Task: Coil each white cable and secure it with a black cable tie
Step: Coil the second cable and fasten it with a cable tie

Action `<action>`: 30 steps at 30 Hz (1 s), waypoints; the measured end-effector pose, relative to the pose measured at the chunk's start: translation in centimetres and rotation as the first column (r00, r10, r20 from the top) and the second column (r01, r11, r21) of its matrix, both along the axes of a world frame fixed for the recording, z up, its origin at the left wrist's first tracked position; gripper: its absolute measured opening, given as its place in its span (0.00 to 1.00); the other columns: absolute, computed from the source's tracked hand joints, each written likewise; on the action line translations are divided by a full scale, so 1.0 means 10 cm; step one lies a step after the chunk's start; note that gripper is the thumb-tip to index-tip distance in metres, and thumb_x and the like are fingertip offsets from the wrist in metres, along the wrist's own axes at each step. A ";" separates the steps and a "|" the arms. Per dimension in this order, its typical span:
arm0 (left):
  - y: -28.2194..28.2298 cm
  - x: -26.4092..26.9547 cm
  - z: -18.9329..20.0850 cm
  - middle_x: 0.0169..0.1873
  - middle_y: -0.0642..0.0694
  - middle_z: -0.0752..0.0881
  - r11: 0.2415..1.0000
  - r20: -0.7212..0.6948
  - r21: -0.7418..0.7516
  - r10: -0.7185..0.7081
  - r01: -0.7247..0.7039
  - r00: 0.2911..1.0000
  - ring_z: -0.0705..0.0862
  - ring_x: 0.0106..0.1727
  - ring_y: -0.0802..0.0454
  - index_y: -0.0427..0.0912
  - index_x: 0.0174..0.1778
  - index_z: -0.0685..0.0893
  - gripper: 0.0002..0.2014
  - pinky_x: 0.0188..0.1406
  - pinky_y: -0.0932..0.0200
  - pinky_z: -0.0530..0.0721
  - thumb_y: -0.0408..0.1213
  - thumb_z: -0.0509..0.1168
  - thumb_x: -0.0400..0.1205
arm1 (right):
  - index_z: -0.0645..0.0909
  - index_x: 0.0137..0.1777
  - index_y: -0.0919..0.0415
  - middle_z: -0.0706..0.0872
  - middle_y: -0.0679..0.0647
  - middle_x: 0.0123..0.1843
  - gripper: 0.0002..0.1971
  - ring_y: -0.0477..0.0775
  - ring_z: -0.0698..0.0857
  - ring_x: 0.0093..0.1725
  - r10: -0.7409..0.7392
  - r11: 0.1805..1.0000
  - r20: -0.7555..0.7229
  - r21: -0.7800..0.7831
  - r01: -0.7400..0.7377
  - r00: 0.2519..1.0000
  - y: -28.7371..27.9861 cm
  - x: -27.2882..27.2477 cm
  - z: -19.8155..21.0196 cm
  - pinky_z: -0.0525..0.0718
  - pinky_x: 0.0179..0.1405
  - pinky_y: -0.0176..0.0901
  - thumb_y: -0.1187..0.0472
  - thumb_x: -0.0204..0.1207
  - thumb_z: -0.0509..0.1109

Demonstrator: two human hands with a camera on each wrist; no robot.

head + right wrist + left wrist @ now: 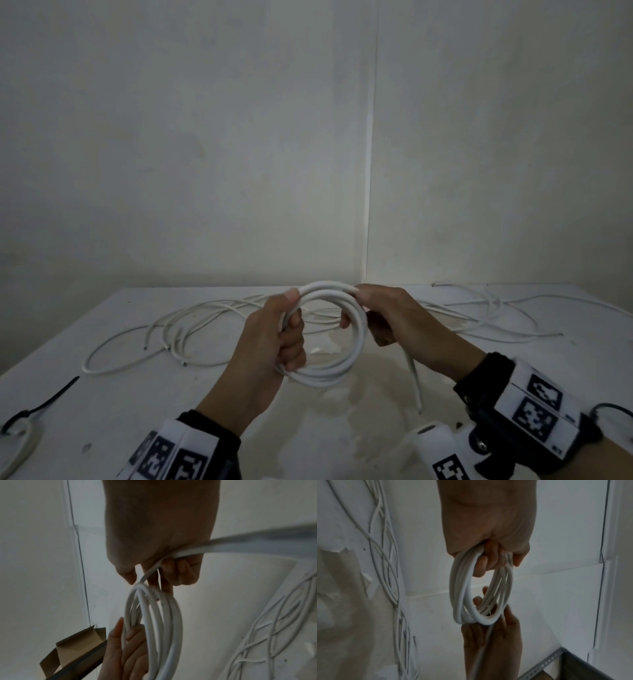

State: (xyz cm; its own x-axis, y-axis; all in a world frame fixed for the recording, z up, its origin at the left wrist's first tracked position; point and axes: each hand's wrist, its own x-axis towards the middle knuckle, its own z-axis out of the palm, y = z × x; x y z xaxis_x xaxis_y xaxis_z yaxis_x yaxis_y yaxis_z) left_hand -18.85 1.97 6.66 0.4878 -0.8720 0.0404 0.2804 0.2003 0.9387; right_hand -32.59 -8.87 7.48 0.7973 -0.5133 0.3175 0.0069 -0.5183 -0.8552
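White smooth round cable coil (325, 334) clamped in left hand (270, 346) and right hand (394, 318) grips.

Black wrist straps (486, 383) with white blocks bearing black-and-white square markers (544, 390).

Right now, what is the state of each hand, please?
Left hand: closed, fingers curled round the left side of the white cable coil.
Right hand: closed, gripping the coil's right side and the loose tail.

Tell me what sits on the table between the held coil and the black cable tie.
Head view: only bare table between coil and black cable tie.
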 end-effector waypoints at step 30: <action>-0.02 0.00 -0.07 0.12 0.53 0.60 0.995 0.084 -0.018 0.097 -0.096 0.992 0.57 0.12 0.59 0.40 0.25 0.67 0.19 0.12 0.68 0.60 0.41 0.55 0.83 | 0.79 0.52 0.65 0.86 0.53 0.34 0.13 0.51 0.86 0.33 -0.013 0.937 0.148 0.346 -0.040 0.989 0.15 0.15 -0.13 0.84 0.35 0.37 0.63 0.69 0.73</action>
State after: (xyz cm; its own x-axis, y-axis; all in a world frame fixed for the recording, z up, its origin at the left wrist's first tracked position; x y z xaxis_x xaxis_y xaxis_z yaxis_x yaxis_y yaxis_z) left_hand -18.89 1.79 5.96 0.5640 -0.8201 0.0967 0.1783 0.2353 0.9554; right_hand -31.09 -7.33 6.14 0.7633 -0.6021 0.2343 0.1497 -0.1878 -0.9707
